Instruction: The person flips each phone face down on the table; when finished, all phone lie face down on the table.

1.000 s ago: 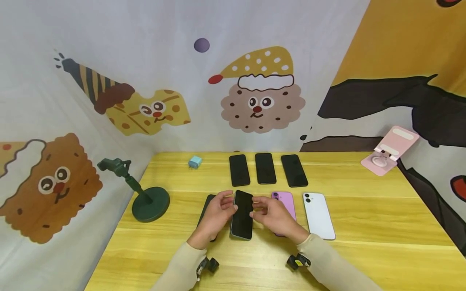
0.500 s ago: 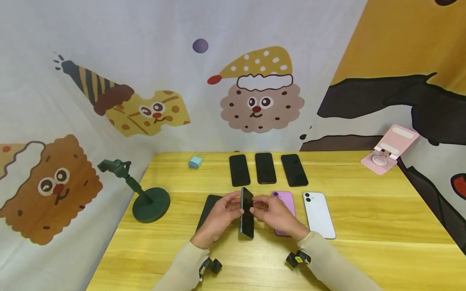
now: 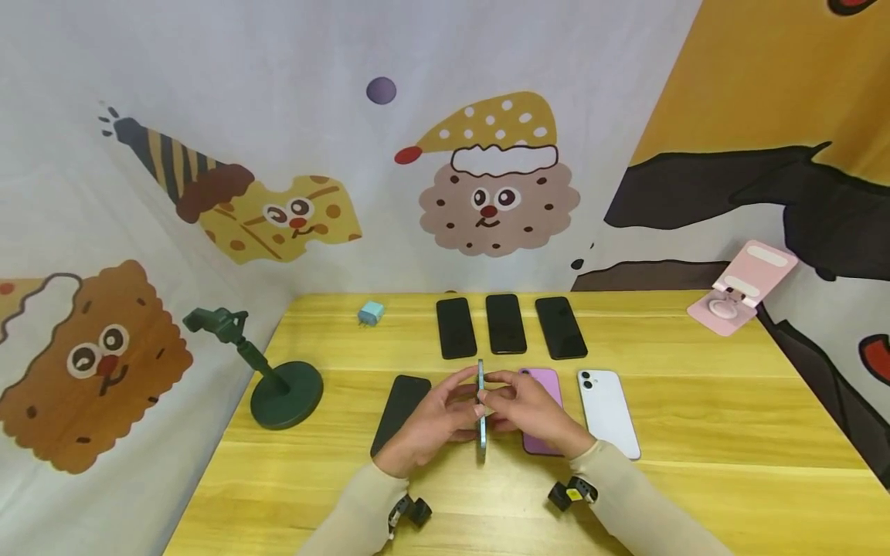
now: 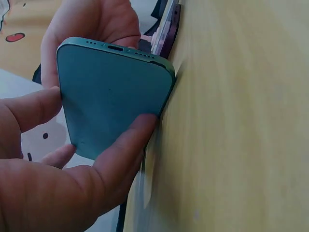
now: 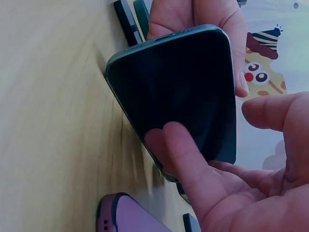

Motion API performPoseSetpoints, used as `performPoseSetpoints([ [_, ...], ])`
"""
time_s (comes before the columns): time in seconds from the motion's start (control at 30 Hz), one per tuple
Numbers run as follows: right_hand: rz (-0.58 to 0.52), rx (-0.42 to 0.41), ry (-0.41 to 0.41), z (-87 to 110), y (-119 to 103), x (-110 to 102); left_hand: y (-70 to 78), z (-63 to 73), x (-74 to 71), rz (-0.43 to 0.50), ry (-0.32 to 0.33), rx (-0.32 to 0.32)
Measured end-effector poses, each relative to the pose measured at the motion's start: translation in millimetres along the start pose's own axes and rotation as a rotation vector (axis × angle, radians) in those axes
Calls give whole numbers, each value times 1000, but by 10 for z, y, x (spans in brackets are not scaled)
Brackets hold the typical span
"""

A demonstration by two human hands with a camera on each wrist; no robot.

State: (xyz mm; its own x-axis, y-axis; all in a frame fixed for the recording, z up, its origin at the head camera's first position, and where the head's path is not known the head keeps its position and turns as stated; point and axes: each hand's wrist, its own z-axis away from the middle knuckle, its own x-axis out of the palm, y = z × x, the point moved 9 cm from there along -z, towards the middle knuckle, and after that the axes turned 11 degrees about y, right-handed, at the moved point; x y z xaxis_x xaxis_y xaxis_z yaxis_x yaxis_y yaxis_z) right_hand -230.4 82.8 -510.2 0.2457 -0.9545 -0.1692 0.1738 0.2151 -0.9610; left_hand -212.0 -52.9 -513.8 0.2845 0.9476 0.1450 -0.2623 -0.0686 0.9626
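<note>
My left hand (image 3: 441,413) grips a smartphone (image 3: 481,421) that stands on its long edge, seen edge-on in the head view. In the left wrist view its blue-green back (image 4: 108,92) faces me, with fingertips at the upper edge and a digit lying across the back near the lower edge. My right hand (image 3: 531,409) is on the screen side, its digits loosely bent. In the right wrist view one digit meets the dark screen (image 5: 178,82), beside its own reflection, while another finger is apart from the upper edge. A pink phone (image 3: 545,444) lies partly under my right hand.
A dark phone (image 3: 402,405) lies left, a white phone (image 3: 608,413) right. Black phones (image 3: 456,328) (image 3: 506,324) (image 3: 561,328) form a back row. A light-blue charger plug (image 3: 371,313), green stand (image 3: 287,394) and pink stand (image 3: 723,309) stand around on the wooden table (image 3: 730,409).
The smartphone has turned from screen-up to standing on edge, its left side lifted. My left hand has moved right with it; my right hand has hardly moved.
</note>
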Motion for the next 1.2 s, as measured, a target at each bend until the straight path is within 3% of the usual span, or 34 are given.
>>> performPoseSetpoints([
  [0.33,1,-42,6,26,-84,-44,43,5,74,-53,6,7],
  [0.5,5,-44,25,62,-149,-108,71,17,-33,-114,88,32],
  [0.67,10,-75,31,94,-269,-167,46,-6,-162,-58,169,-22],
  [0.93,-4,-110,18,128,-378,-162,-9,-19,-155,15,131,-68],
  [1.2,15,-121,21,51,-260,-160,15,-16,-214,-50,165,-40],
])
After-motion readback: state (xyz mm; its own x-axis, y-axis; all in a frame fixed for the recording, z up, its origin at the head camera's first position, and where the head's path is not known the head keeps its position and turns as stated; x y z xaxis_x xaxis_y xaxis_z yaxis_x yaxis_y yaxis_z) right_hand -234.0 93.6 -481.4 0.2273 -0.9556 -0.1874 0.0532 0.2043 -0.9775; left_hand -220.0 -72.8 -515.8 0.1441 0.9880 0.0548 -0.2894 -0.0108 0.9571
